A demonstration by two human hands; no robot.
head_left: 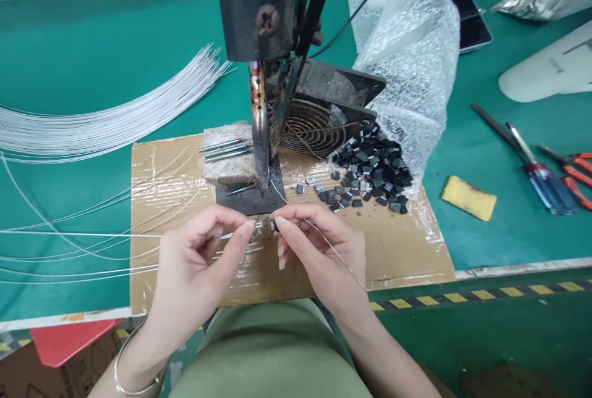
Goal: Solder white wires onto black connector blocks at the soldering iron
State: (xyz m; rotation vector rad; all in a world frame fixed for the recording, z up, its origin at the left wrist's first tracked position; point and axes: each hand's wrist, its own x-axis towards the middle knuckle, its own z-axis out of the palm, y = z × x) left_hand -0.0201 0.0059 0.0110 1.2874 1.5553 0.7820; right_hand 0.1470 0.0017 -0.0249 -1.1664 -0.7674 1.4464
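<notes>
My left hand (198,268) is closed in a pinch on a thin white wire (148,236) near its end, just below the soldering iron. My right hand (324,256) pinches a small black connector (274,225) between thumb and forefinger, a short gap from the left fingertips. A thin strand of solder wire (333,248) also runs through the right hand, and its upper end rises towards the iron's tip. The soldering iron (259,120) points down from its clamp onto a dark plate (272,203). More wire ends lie under the left hand, partly hidden.
Many loose black connectors (374,166) lie heaped at the right, by a fan (319,120) and bubble wrap (416,58). A bundle of white wires (115,120) curves in from the left. A yellow sponge (468,198), a screwdriver (550,188) and orange-handled pliers (578,182) lie farther right.
</notes>
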